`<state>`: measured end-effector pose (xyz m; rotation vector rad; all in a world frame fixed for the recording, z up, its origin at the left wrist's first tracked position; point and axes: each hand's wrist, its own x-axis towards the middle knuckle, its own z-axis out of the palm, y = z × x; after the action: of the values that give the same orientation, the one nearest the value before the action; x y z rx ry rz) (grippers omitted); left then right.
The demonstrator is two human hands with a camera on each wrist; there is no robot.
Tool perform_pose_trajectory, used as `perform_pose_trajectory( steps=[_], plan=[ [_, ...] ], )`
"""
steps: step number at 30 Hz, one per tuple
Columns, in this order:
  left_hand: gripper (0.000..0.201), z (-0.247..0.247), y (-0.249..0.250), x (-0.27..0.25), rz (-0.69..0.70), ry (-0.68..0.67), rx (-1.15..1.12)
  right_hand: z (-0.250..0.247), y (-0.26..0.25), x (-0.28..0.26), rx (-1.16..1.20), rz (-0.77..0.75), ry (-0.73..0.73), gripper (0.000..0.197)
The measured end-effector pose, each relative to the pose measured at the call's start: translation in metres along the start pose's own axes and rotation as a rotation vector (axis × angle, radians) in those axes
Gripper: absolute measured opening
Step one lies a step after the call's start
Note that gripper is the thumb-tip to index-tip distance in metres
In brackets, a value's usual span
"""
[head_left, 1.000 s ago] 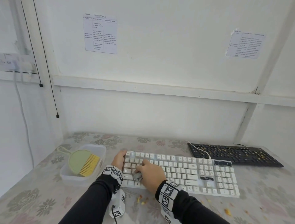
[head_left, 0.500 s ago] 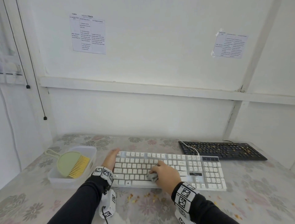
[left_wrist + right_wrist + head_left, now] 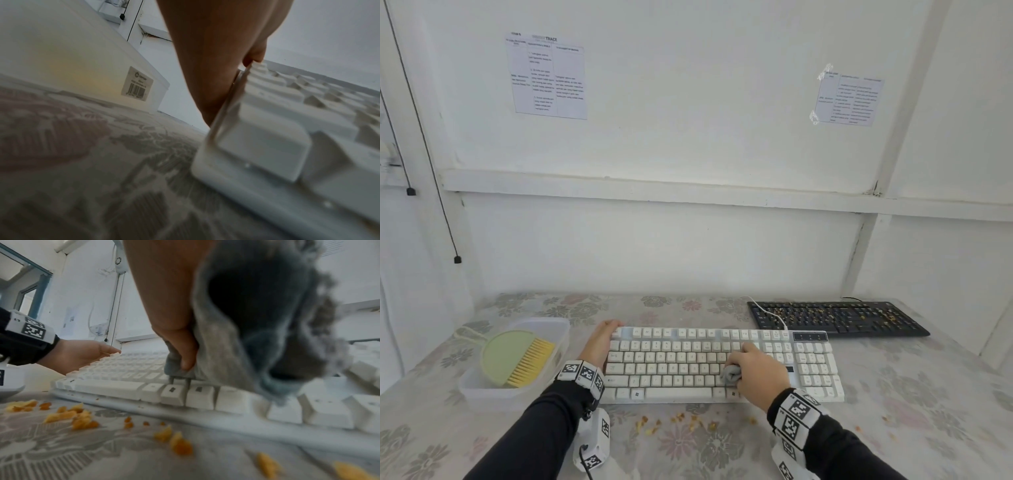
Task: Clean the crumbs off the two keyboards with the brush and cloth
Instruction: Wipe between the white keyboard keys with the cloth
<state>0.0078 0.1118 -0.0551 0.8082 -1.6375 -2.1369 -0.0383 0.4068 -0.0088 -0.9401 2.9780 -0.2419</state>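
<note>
**Cloth on the white keyboard, black keyboard crumbed behind**

Nearest the person, orange crumbs (image 3: 677, 422) lie scattered on the floral surface (image 3: 914, 421) just in front of the white keyboard (image 3: 681, 363), at about 6 o'clock from it. The right hand (image 3: 756, 371) sits on the keyboard's lower right letter rows, fingers curled round a bunched grey cloth (image 3: 730, 374) and pressing it onto the keys; the right wrist view shows the thumb (image 3: 186, 353) pinning the cloth (image 3: 236, 344) against the keycaps. The left hand (image 3: 601, 342) rests at 9 o'clock of the white keyboard, fingers straight and together, laid flat along its left edge with fingertips reaching the far left corner; the left wrist view shows the palm (image 3: 209, 68) touching that edge. The two hands are well apart.

Further left, at 9 o'clock of the left hand, a clear plastic tub (image 3: 482, 390) holds the green brush (image 3: 512, 358) with yellow bristles, lying tilted inside.

Farther back, at about 2 o'clock from the white keyboard, the black keyboard (image 3: 835, 317) lies near the wall, with crumbs spread across its keys.
</note>
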Motion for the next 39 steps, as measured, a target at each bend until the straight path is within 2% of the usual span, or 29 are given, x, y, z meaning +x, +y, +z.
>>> perform_pose_trajectory(
  steps=[5, 15, 27, 34, 37, 39],
  plan=[
    [0.016, -0.001, 0.000, 0.000, 0.011, 0.013, 0.029, -0.003, 0.014, -0.004, -0.014, 0.038, -0.025, 0.024],
    [0.016, -0.006, -0.002, 0.004, 0.051, 0.038, 0.104, -0.015, 0.064, -0.019, -0.004, 0.170, 0.022, 0.021],
    [0.020, -0.004, 0.004, -0.006, 0.057, 0.065, 0.075, -0.018, 0.110, -0.025, -0.003, 0.252, 0.077, 0.025],
    [0.022, -0.002, 0.004, -0.007, 0.061, 0.060, 0.055, -0.026, 0.148, -0.038, 0.014, 0.398, 0.112, 0.030],
    [0.023, 0.000, 0.005, -0.008, 0.060, 0.047, 0.039, -0.033, 0.151, -0.042, 0.016, 0.490, 0.157, 0.024],
    [0.023, 0.002, 0.006, -0.010, 0.059, 0.041, 0.015, -0.036, 0.141, -0.039, 0.016, 0.485, 0.198, 0.016]
  ],
)
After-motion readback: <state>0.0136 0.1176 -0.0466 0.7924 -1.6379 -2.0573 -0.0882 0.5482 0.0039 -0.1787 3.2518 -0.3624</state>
